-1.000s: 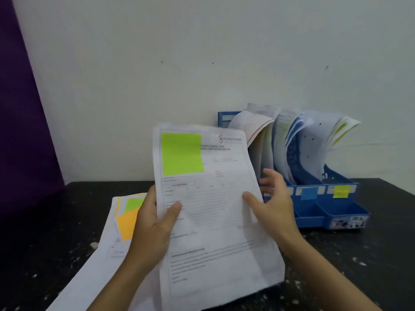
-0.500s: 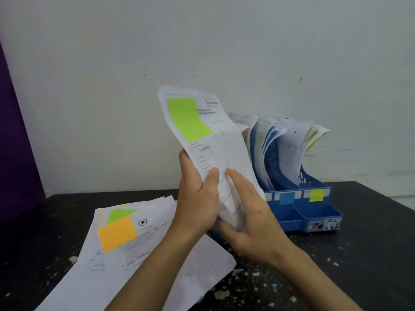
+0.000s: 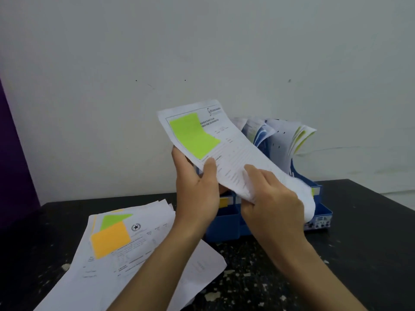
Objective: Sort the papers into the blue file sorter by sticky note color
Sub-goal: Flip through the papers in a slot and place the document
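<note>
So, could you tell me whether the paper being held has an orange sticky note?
No, the held paper carries a green sticky note.

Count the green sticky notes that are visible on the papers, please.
2. One green sticky note is on the paper held by both hands above the blue file sorter; another peeks from under the orange note on the table pile. More may be hidden inside.

The light was soft and even, rather dim, with no hard shadows on the wall (image 3: 202, 52). The dark table (image 3: 370, 221) showed no glare. The held paper (image 3: 235, 158) was blurred at its lower end, and its print was too soft to read. The wide lens bent the table edge slightly.
</note>
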The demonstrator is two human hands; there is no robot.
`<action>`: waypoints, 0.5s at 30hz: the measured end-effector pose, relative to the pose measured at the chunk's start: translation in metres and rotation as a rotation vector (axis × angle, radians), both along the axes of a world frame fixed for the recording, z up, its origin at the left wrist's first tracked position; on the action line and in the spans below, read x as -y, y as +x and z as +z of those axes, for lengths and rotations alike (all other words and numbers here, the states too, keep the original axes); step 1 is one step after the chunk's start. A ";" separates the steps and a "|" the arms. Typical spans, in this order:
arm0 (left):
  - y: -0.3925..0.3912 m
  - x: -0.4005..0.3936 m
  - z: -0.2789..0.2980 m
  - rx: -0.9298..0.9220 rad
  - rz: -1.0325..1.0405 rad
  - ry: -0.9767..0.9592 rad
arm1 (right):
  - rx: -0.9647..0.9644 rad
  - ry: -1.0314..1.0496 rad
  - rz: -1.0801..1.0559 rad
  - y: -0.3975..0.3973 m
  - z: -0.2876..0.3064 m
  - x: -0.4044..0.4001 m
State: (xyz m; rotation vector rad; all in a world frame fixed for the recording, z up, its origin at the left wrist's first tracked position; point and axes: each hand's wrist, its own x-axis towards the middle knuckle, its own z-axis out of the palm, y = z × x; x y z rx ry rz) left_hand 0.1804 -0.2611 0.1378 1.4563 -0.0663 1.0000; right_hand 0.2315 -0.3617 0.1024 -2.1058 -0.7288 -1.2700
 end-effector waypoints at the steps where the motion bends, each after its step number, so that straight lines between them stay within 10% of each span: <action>1: 0.000 0.003 0.002 0.026 -0.063 -0.022 | 0.001 0.024 0.028 0.000 0.004 0.003; 9: 0.023 -0.010 0.002 -0.026 -0.110 0.319 | 0.038 0.428 0.180 0.013 0.035 0.043; 15: 0.069 -0.036 -0.007 -0.257 0.224 1.185 | -0.024 0.490 0.198 0.039 0.034 0.051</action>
